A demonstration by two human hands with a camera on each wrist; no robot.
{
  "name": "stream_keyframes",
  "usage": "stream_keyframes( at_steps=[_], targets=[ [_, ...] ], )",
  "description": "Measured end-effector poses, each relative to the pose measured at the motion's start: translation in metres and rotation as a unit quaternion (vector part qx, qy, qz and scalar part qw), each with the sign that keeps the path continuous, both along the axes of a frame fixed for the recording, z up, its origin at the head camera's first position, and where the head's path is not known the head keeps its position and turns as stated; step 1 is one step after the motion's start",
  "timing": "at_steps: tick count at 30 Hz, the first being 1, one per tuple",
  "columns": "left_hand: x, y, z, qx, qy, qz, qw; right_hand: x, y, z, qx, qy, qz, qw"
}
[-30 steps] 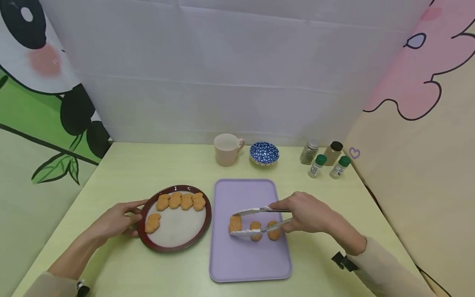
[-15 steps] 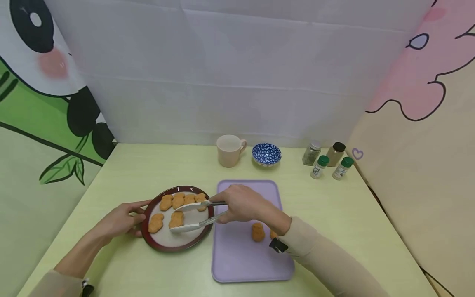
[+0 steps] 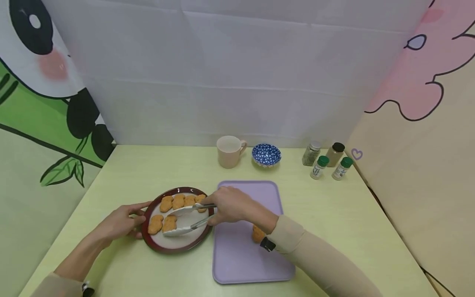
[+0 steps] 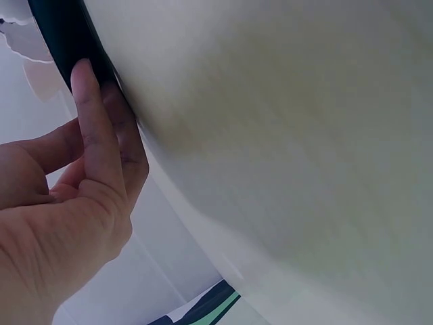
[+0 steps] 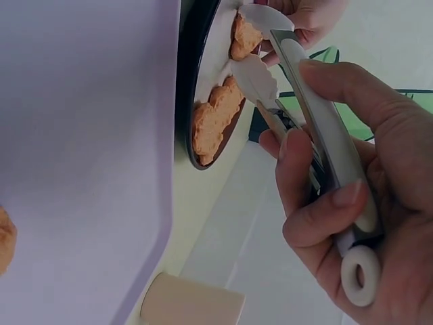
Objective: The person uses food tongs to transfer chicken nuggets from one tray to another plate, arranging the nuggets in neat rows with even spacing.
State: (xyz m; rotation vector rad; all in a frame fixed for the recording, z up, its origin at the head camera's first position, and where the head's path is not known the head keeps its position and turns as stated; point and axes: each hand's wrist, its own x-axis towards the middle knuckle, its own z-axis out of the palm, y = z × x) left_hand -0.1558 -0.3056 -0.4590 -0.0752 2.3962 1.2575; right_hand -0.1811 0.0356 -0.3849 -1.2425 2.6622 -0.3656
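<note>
My left hand (image 3: 120, 222) holds the left rim of a brown-rimmed white plate (image 3: 177, 249), thumb and fingers at the edge. In the left wrist view the fingers touch the dark rim (image 4: 64, 40). My right hand (image 3: 231, 204) grips metal tongs (image 5: 328, 128) with white scalloped tips, reaching over the plate. A golden-brown chicken nugget (image 3: 169, 223) lies between the tips, low over or on the plate; I cannot tell which. Beside it is another nugget (image 3: 155, 225), and several more form a row (image 3: 178, 201) along the far side.
A lilac tray (image 3: 245, 260) lies right of the plate, with a nugget (image 3: 257, 234) partly hidden by my right forearm. At the back stand a pink mug (image 3: 228, 152), a blue patterned bowl (image 3: 266, 154) and several seasoning jars (image 3: 319, 166).
The tongs carried a nugget from the tray leftward onto the plate area, then a little further left toward the lone nugget. My left hand stays at the rim.
</note>
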Motion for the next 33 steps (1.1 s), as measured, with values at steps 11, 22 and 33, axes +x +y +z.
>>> stream_keyframes(
  at_steps=[11,22,33],
  targets=[
    [0.001,0.002,-0.001,-0.006,0.000,0.001,1.0000,0.015,0.030,0.018,-0.005,0.020,-0.018,1.000],
    [0.001,0.001,0.000,-0.001,-0.001,0.003,1.0000,0.034,0.163,0.039,-0.001,-0.002,-0.049,0.999],
    [-0.001,0.002,0.001,0.000,0.003,-0.006,1.0000,0.048,0.221,0.016,0.020,-0.041,-0.091,0.995]
  ],
)
